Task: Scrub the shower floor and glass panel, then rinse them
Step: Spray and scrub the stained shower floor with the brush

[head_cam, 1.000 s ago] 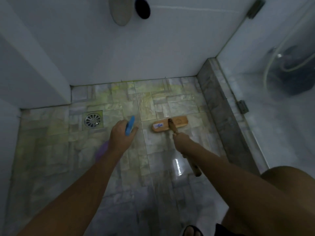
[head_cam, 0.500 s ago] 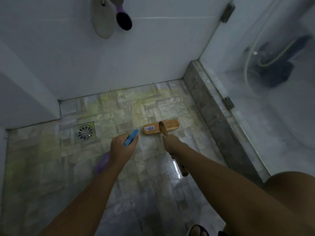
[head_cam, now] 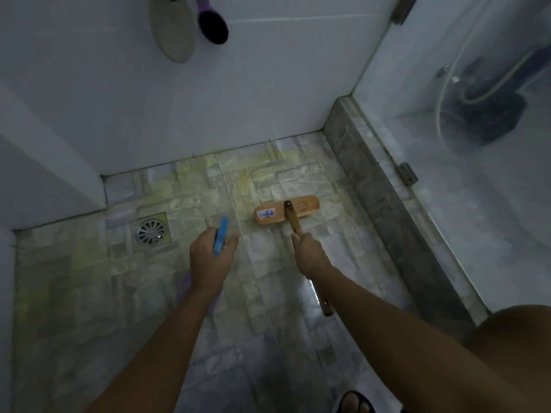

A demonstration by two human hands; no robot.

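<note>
A wooden scrub brush [head_cam: 286, 209] rests head-down on the wet, yellow-green streaked tile floor [head_cam: 89, 278], right of centre. Its wooden handle runs back toward me through my right hand [head_cam: 308, 254], which is closed around it. My left hand [head_cam: 210, 257] grips a purple spray bottle [head_cam: 185, 289] with a blue trigger [head_cam: 220, 236]; the bottle's body is mostly hidden under my wrist. The glass panel [head_cam: 465, 144] stands on the right above a stone curb.
A round metal drain [head_cam: 150, 231] sits in the floor to the left of my hands. A grey stone curb [head_cam: 384, 204] edges the floor on the right. A pale oval object [head_cam: 173, 28] and a dark purple brush [head_cam: 213, 25] hang on the back wall. My sandalled foot [head_cam: 354, 402] shows at the bottom.
The view has tilted up a little, showing more of the wall. The brush head has slid slightly on the tiles and my left hand has turned the blue trigger more upright.
</note>
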